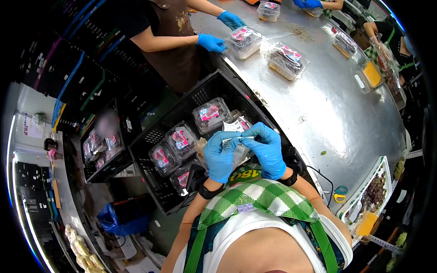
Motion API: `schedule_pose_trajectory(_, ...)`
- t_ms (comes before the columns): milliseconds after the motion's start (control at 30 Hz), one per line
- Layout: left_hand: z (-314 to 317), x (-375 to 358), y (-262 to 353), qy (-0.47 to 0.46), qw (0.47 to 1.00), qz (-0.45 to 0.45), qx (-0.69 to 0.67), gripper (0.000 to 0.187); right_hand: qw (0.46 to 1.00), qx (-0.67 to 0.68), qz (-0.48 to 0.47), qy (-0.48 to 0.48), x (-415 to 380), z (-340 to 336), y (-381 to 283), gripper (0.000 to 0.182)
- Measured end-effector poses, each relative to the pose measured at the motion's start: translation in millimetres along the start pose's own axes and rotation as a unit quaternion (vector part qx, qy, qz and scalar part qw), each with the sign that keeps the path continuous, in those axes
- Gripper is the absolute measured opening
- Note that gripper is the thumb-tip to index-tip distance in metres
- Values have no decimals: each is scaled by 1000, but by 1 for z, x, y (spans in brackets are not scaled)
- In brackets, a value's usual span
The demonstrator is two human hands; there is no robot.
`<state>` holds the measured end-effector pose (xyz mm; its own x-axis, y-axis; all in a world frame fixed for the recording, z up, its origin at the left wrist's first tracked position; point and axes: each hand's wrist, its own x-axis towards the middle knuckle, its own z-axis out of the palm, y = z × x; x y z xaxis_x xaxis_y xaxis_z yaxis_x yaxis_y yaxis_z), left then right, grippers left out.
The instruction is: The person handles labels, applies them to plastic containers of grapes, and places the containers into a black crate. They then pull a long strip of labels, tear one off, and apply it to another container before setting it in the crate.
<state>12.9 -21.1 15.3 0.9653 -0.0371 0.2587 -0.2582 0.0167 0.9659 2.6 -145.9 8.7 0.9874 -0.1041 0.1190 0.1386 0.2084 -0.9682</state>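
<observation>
My left hand (221, 156), in a blue glove, is closed with its fingertips pinching a thin white strip (233, 139). The fingers of my right hand (266, 150), gloved as well, pinch the strip's other side. What the strip is I cannot make out. Just behind and below the fingers shows a whitish printed packet (240, 156); whether it joins the strip is hidden. Both hands are in front of my green checked apron (255, 198), over the near edge of a black crate (150, 127). Inside the crate lie several clear clamshell boxes (210, 113) of dark fruit with pink labels.
A metal table (314, 123) on the right carries more clamshells (287, 61), scissors (340, 194) and a white tray (386, 182) with grapes. Across the crate, a co-worker's gloved hand (211, 43) is beside a clamshell. Another black crate (124, 152) stands at left.
</observation>
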Motion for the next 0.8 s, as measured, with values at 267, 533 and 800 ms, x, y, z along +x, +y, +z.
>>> schedule_pose_trajectory(267, 3, 0, 6, 2, 1000, 29, 13, 14, 1000, 5, -20, 17, -3, 1, -2, 9)
schedule_pose_trajectory(533, 13, 2, 7, -3, 988, -36, -152, 27, 995, 24, -66, 66, -2, -2, 2, 12)
schedule_pose_trajectory(800, -1, -2, -12, -62, 983, -169, -45, 18, 983, -15, -150, 108, -5, -1, 1, 15)
